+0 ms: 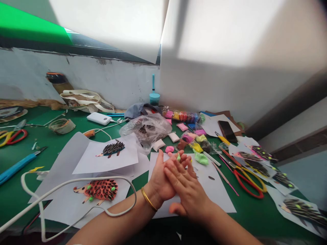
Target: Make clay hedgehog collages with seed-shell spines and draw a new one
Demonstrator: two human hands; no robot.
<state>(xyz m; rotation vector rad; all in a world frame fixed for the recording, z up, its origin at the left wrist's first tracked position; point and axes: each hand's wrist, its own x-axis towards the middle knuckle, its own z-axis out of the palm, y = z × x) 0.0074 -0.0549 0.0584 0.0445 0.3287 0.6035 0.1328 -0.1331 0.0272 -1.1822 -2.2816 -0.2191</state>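
Note:
My left hand is turned palm up with its fingers stretched out, a gold bangle on its wrist. Across that palm lies my right hand, flat, its thumb sticking out below. A small bit of light green clay shows at the left fingers; whatever is between the palms is hidden. Under both hands is a white sheet of paper, with a dark seed husk on it. Beyond the fingertips sit a lump of light green clay and a pink clay piece.
Seed-covered hedgehog pictures lie left and right. A white cable loops over my left forearm. Scissors and a phone are at right, a blue-handled knife at left. Behind are a plastic bag and clay packets.

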